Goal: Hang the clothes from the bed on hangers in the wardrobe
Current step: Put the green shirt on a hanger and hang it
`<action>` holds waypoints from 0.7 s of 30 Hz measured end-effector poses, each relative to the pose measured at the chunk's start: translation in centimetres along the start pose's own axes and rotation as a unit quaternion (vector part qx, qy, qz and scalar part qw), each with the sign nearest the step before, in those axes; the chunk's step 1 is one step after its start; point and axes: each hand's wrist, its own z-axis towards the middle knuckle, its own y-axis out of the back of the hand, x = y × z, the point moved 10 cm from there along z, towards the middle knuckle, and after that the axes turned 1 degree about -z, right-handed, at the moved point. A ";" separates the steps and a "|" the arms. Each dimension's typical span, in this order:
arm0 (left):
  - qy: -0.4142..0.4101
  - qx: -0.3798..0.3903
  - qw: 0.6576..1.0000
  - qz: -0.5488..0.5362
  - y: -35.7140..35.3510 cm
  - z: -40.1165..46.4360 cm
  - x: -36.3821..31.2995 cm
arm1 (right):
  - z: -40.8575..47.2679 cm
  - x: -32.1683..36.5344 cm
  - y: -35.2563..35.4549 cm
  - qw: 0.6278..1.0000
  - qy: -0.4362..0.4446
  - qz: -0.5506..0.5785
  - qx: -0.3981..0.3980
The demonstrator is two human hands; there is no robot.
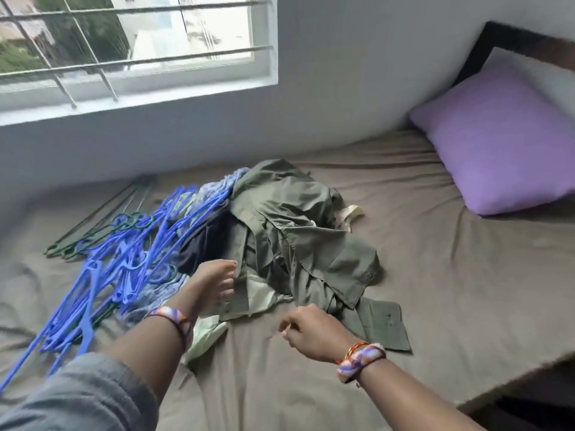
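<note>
None of the clothes (pixel 289 231) are hung yet, we judge: the olive heap lies mid-bed (pixel 435 290), touching the blue hangers (pixel 124 259) at its left; the wardrobe is out of view. Our left hand (pixel 214 281) reaches flat-fingered onto the heap's near edge, grasping nothing; our right hand (pixel 311 332) hovers loosely curled, empty. Open sheet lies near and right toward the purple pillow (pixel 497 144); the wall closes the far side.

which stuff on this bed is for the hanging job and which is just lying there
For the job: olive green clothes, pale green garment, blue hangers, dark green hangers.

Just lying about: purple pillow, brown bedsheet, barred window.
</note>
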 end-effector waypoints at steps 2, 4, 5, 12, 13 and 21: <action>0.000 -0.001 1.000 -0.009 -2.0 3.9 -1.7 | 2.2 -2.3 1.1 1.000 -0.011 0.014 0.003; 0.003 0.008 1.000 -0.012 -4.1 7.3 -3.0 | 4.2 -4.0 1.9 0.999 -0.014 0.033 0.000; 0.008 0.008 1.000 -0.015 -4.8 8.7 -3.4 | 5.0 -4.7 2.1 0.999 -0.016 0.040 0.000; 0.056 -0.001 0.984 -0.170 -8.2 14.3 -4.1 | 9.3 -7.1 3.4 0.998 -0.001 0.070 -0.002; 0.022 -0.044 0.981 -0.188 -7.4 14.2 -4.7 | 9.6 -7.5 3.7 0.997 -0.002 0.072 -0.007; -0.088 0.321 0.940 0.080 -16.9 3.4 -2.8 | 10.6 -11.8 10.0 0.901 -0.093 0.389 -0.167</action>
